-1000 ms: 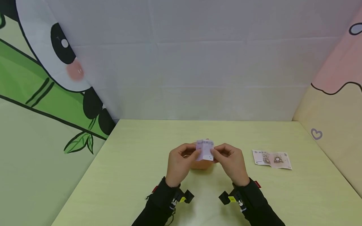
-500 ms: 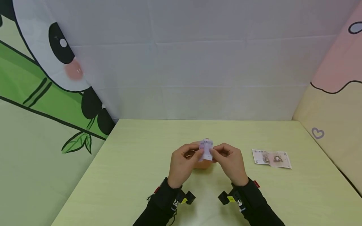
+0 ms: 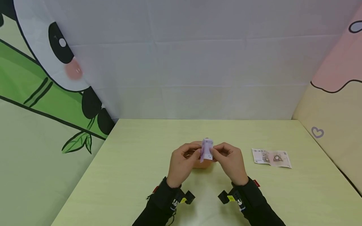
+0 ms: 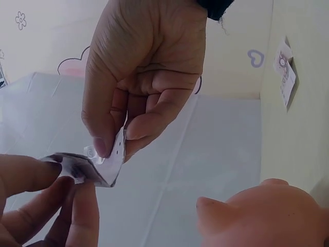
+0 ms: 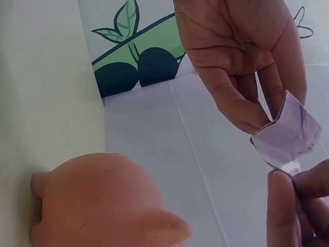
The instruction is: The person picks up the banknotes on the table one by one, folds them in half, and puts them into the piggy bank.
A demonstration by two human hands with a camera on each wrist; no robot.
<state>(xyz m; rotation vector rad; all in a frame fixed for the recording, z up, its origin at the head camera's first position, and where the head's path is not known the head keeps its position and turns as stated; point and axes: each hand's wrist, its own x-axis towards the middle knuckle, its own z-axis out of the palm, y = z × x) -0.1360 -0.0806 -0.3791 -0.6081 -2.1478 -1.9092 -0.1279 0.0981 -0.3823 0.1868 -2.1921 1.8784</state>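
Note:
Between both hands, a small purple banknote is held up with creases across it. My left hand pinches its left edge between thumb and fingers, and my right hand pinches its right edge. In the right wrist view the banknote is bent into an angled fold. The left wrist view has the left fingers at lower left and the right hand above. Behind the hands stands an orange-pink piggy bank, mostly hidden by them in the head view.
A second banknote, whitish-pink and creased, lies on the pale yellow table right of the hands. A white cloth backdrop rises at the table's far edge, with printed cartoon panels at both sides.
The purple banknote's left part has folded inward, so it looks narrower from the head view. My left hand has shifted slightly right; the right hand has barely moved.

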